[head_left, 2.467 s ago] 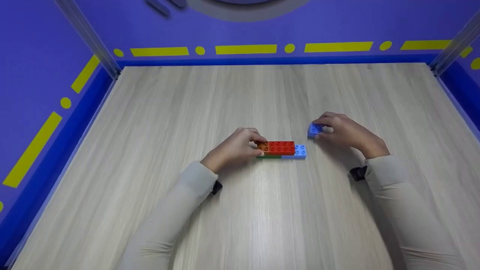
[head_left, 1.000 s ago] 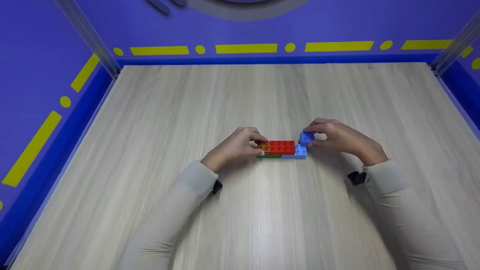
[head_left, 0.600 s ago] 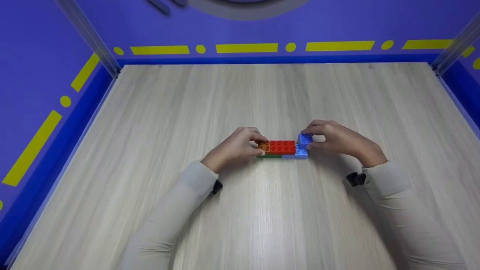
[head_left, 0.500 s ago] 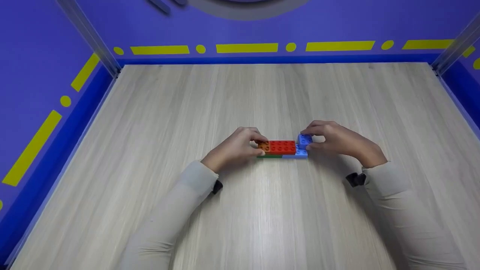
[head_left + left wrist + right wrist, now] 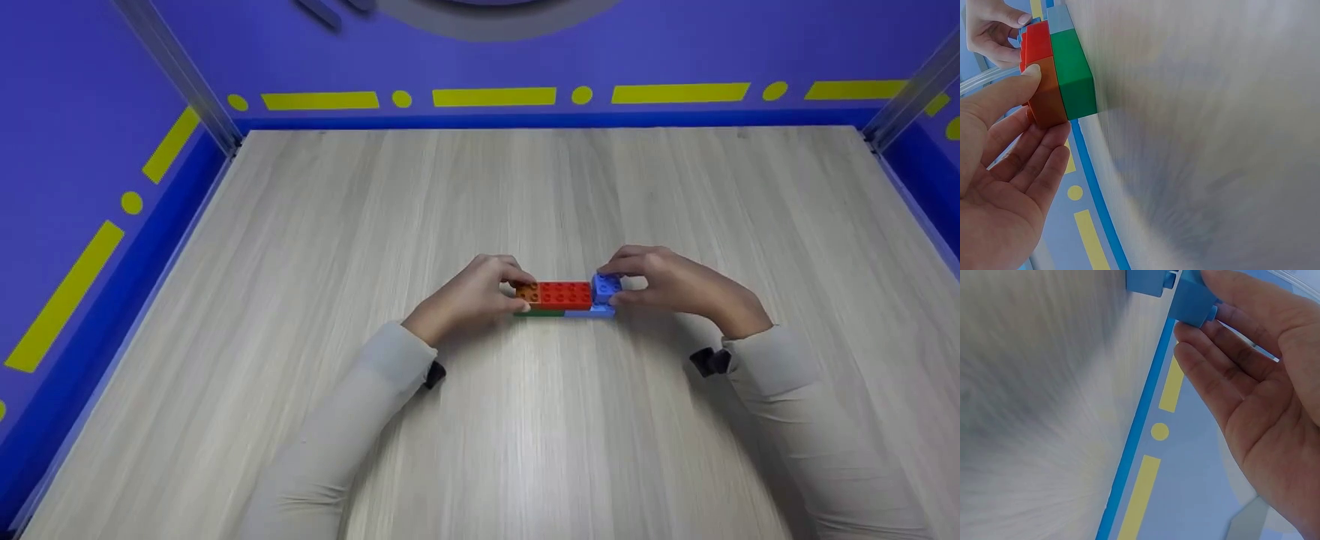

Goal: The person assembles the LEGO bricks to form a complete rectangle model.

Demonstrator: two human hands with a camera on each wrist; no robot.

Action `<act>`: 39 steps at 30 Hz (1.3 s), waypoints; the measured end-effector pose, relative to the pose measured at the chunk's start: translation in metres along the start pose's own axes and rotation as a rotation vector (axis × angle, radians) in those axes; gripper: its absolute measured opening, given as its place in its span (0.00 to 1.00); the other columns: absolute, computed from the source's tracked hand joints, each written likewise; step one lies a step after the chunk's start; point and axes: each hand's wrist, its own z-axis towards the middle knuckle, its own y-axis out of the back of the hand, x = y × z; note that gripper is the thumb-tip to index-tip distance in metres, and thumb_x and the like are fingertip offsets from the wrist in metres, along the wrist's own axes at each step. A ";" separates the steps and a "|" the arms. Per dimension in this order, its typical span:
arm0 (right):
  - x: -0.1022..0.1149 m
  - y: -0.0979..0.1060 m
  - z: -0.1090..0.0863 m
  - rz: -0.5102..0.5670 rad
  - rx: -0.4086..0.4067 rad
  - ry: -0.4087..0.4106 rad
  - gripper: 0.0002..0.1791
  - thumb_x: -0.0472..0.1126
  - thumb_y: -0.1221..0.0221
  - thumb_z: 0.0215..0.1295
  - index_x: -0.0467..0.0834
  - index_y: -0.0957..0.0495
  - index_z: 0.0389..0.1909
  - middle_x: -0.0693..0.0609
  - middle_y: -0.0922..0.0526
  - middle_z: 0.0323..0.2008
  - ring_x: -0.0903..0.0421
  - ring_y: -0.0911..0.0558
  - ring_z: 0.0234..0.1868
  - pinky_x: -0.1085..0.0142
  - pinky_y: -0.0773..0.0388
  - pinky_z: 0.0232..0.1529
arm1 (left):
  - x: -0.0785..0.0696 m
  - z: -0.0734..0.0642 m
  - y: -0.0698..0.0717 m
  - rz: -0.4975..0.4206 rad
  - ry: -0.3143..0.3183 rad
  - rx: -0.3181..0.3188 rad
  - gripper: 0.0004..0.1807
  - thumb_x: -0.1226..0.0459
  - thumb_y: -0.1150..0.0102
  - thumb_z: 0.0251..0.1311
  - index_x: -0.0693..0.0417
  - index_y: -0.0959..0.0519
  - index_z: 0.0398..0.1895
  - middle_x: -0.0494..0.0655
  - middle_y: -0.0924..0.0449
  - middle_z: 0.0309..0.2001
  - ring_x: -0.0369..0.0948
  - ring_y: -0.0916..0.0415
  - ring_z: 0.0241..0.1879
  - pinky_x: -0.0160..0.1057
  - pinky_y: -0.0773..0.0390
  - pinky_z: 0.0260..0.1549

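On the table stands a two-layer row of toy building bricks. Its upper layer has an orange brick (image 5: 1048, 93) at the left end and a red brick (image 5: 565, 295) beside it. Below them lie a green brick (image 5: 1075, 73) and a light blue brick (image 5: 589, 313). My left hand (image 5: 476, 291) pinches the orange brick between thumb and fingers. With my right hand (image 5: 675, 289) I pinch a small blue brick (image 5: 606, 286) just right of the red one, over the light blue brick's free end. In the right wrist view, studs of the lower brick show beneath the held one.
The wood-grain table (image 5: 480, 420) is bounded by a blue-purple back wall (image 5: 495, 64) and a left side wall (image 5: 67, 150), both with yellow markings. Black wrist devices sit under both sleeves.
My right hand has carried the blue brick left and toward me, from apart on the right to over the light blue brick's end. The left hand has kept its grip in place.
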 end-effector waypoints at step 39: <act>0.004 -0.001 0.002 0.000 0.020 0.080 0.18 0.33 0.34 0.56 0.37 0.18 0.49 0.47 0.18 0.44 0.51 0.18 0.47 0.54 0.20 0.48 | -0.003 -0.001 0.001 -0.012 0.047 0.006 0.20 0.65 0.32 0.55 0.53 0.18 0.53 0.45 0.19 0.49 0.40 0.25 0.51 0.40 0.25 0.54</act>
